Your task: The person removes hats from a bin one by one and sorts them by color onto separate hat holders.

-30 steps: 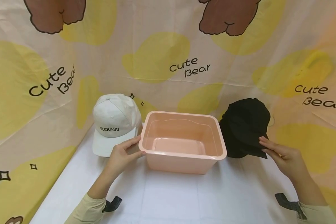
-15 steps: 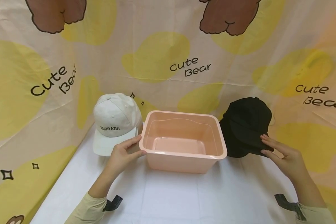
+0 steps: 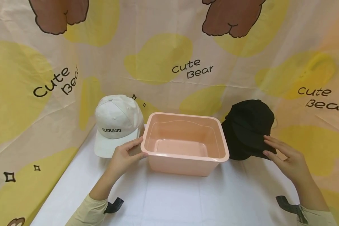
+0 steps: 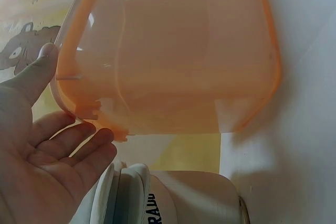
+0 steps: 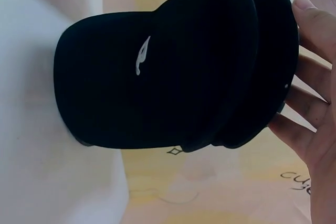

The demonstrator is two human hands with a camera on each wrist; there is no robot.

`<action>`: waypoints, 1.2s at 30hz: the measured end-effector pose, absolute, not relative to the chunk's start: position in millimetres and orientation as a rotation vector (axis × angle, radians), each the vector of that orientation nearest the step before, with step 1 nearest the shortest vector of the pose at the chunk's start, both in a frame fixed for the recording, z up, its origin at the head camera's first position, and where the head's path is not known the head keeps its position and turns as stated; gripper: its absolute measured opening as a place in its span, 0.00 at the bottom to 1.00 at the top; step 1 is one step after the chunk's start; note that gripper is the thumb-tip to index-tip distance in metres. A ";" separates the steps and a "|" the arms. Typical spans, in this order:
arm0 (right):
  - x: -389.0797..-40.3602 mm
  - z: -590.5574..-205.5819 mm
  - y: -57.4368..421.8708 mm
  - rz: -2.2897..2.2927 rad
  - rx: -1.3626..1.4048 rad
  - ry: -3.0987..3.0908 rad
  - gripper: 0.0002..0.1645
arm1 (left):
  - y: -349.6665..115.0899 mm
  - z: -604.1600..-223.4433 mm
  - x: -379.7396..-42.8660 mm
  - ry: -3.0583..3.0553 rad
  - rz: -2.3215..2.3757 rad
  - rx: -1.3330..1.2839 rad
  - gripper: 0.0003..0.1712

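Observation:
In the head view, a pink plastic basin (image 3: 183, 168) stands in the middle of the white-covered table. My left hand (image 3: 124, 158) holds its near left corner, thumb at the front rim and fingers at the side rim. A black cap (image 3: 251, 121) lies right of the basin, and my right hand (image 3: 289, 160) pinches its brim between thumb and fingers. Two black brim layers, one behind the other, show in the right wrist view, beside a small white mark (image 5: 142, 56). Left of the basin sits a white cap (image 3: 117, 114) lettered in black; its brim looks layered in the left wrist view.
A cloth backdrop (image 3: 158, 62) printed with bears, yellow patches and lettering hangs close behind the caps and the basin, and along both sides. White cloth (image 3: 172, 201) covers the table in front of the basin. Black wrist straps (image 3: 114, 205) sit at both sleeves.
The black cap's brim has shifted slightly to the right with my right hand's fingers on it, and its layers show more apart. My left hand and the basin stay in place.

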State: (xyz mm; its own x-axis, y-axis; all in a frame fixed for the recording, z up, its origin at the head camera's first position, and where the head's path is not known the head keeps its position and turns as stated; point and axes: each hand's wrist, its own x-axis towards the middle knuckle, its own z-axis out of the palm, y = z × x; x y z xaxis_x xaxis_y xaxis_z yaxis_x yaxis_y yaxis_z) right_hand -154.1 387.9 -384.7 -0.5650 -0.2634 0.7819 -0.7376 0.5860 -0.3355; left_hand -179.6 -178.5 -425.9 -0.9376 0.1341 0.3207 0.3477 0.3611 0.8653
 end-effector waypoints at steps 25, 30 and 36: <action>-172.8 -392.7 372.8 0.860 0.772 -2.080 0.22 | -178.6 -422.9 -176.9 -2.434 -1.561 -0.452 0.41; -172.4 -389.8 370.1 0.833 0.760 -2.105 0.25 | -178.0 -420.8 -179.3 -2.479 -1.543 -0.440 0.42; -170.1 -389.3 363.7 0.824 0.765 -2.102 0.26 | -178.2 -419.9 -180.2 -2.530 -1.505 -0.448 0.43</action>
State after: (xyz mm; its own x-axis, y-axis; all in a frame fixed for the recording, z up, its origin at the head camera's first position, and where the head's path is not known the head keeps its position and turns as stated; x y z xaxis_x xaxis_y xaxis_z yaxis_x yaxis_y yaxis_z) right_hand -170.1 363.7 -389.3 -0.5485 -0.2505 0.7977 -0.7259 0.6161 -0.3057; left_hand -180.2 -178.2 -419.9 -0.9417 0.1713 0.2895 0.3361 0.4475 0.8287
